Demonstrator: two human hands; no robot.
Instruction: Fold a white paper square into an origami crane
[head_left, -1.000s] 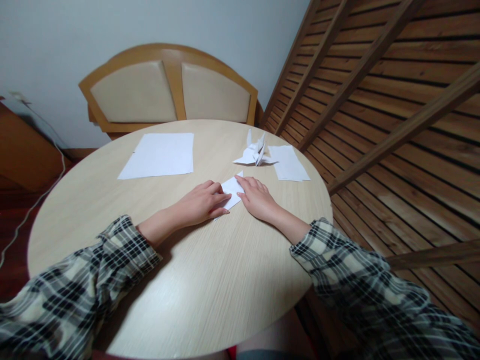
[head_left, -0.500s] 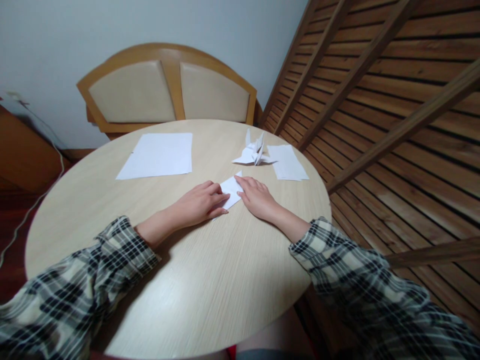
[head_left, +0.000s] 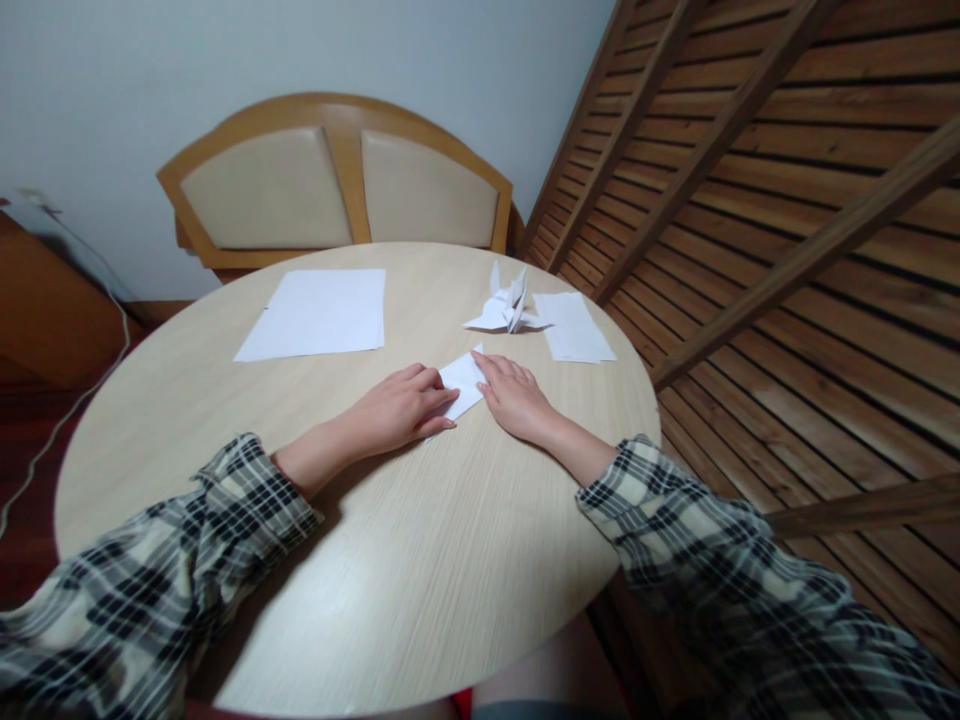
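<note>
A small folded piece of white paper (head_left: pixel 466 378) lies slanted on the table between my hands. My left hand (head_left: pixel 401 407) holds its left part down, fingers partly curled, with the index finger reaching across it. Part of the paper is hidden beneath this hand. At the paper's right edge, my right hand (head_left: pixel 514 397) grips it with thumb and fingertips, pressing it to the tabletop. Just beyond stands a group of folded white paper cranes (head_left: pixel 510 310), wings and points upward; I cannot tell exactly how many.
White paper sheets (head_left: pixel 319 312) lie at the far left of the round wooden table (head_left: pixel 420 590). Smaller white sheets (head_left: pixel 576 328) are stacked right of the cranes. A padded chair or bench back (head_left: pixel 345 170) stands behind the table. A slatted wooden partition (head_left: pixel 787 230) rises on the right.
The view has shifted very slightly. My hands and the folded paper keep the same positions against each other.
</note>
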